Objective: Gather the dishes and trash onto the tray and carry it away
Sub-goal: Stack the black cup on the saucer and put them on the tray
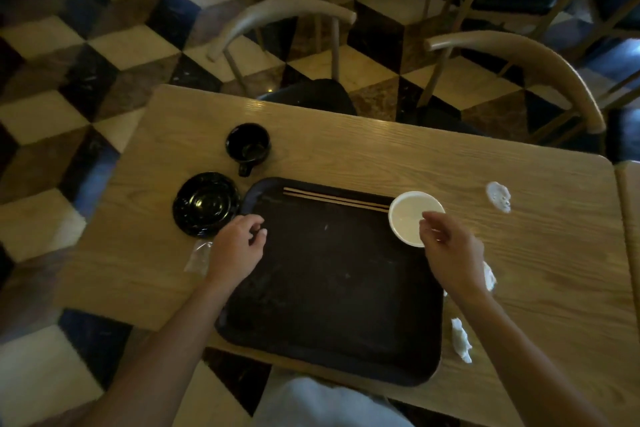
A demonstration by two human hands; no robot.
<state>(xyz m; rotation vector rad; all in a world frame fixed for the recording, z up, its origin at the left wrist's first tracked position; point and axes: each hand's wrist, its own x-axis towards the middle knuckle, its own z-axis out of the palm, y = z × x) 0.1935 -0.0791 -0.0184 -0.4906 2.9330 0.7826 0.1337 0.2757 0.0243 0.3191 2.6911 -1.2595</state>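
A dark tray (329, 288) lies on the wooden table (381, 156) in front of me. A pair of wooden chopsticks (336, 199) rests along its far edge. A white bowl (408, 213) sits at the tray's far right corner. My right hand (453, 253) hovers at the bowl's near rim, fingers loosely curled and holding nothing. My left hand (239, 246) hangs over the tray's left edge, fingers apart and empty. Left of the tray lie a black saucer (206, 203) and a black cup (247, 146). Crumpled white tissues (498, 196) (460, 340) lie to the right.
A clear plastic wrapper (199, 256) lies by my left wrist. Another tissue (489, 276) shows partly behind my right wrist. Wooden chairs (287, 15) (526, 59) stand at the table's far side on a checkered floor. A second table (628, 204) adjoins on the right.
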